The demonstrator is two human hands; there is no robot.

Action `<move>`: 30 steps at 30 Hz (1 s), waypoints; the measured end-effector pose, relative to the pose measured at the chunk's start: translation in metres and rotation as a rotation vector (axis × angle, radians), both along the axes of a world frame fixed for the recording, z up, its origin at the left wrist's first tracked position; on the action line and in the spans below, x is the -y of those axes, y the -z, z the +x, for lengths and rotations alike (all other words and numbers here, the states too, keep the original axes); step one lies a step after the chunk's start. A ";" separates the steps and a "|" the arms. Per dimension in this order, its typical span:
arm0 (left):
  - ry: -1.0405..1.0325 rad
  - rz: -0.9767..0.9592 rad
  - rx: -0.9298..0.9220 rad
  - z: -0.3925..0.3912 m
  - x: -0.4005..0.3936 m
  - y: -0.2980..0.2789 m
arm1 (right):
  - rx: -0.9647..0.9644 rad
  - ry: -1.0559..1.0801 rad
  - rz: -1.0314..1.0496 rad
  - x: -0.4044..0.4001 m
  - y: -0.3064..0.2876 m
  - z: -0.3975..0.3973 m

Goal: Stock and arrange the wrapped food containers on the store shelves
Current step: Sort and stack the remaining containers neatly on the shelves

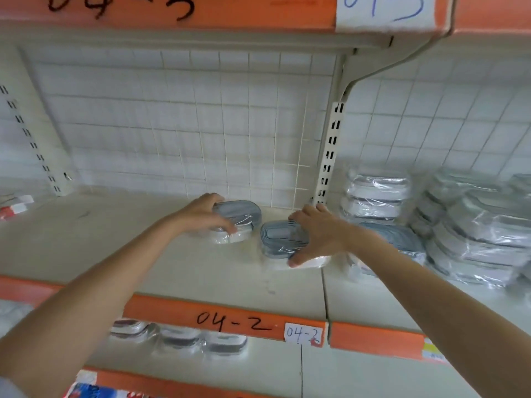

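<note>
Two oval wrapped food containers with grey lids sit side by side on the cream shelf [115, 248] marked 04-2. My left hand [205, 215] grips the left container [241, 218] from its left end, fingers over the lid and thumb at the front. My right hand [319, 234] holds the right container [283, 238] from its right end, fingers spread across the lid and thumb under the front rim. The two containers lie close together, near the back of the shelf.
Stacks of the same wrapped containers [471, 225] fill the neighbouring shelf bay on the right, with one stack [376, 193] beside the slotted upright [330, 150]. More containers [178, 338] line the shelf below. A red-white package [14, 206] lies at far left. A wire grid backs the shelf.
</note>
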State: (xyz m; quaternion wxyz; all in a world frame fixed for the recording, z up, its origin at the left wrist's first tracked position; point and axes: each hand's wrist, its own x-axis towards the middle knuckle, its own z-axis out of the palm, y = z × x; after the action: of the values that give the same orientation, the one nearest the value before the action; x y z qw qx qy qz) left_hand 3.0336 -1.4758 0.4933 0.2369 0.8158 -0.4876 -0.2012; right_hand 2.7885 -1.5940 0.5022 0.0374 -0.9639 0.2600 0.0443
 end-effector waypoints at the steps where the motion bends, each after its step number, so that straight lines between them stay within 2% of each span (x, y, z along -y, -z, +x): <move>1: 0.021 -0.026 -0.049 -0.003 0.006 -0.005 | 0.016 0.025 -0.002 0.001 -0.008 -0.010; 4: 0.097 -0.087 -0.144 -0.014 0.025 -0.015 | 0.090 0.091 0.016 0.006 -0.032 -0.046; 8: 0.216 -0.131 -0.181 -0.037 0.053 -0.027 | 0.148 0.224 0.051 0.021 -0.060 -0.098; 12: 0.358 -0.033 -0.154 -0.062 0.066 -0.029 | 0.097 0.351 -0.001 0.038 -0.068 -0.140; 17: 0.422 0.079 -0.135 -0.086 0.068 -0.017 | 0.065 0.419 -0.009 0.052 -0.042 -0.149; 20: 0.459 0.104 -0.053 -0.096 0.068 -0.005 | 0.074 0.386 0.052 0.055 -0.026 -0.148; 24: 0.560 0.182 0.107 -0.101 0.070 0.011 | 0.007 0.397 -0.039 0.057 -0.035 -0.144; 27: 0.615 0.207 0.255 -0.097 0.071 0.016 | 0.187 0.321 -0.069 0.046 -0.046 -0.130; 30: 0.710 0.186 0.530 -0.096 0.070 0.017 | 0.407 0.178 -0.051 0.022 -0.050 -0.103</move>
State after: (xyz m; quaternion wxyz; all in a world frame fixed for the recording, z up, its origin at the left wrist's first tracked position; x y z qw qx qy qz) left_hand 2.9376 -1.5454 0.4759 -0.0541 0.6390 -0.7611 -0.0970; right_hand 2.6850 -1.6165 0.5526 0.0683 -0.9267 0.3324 -0.1613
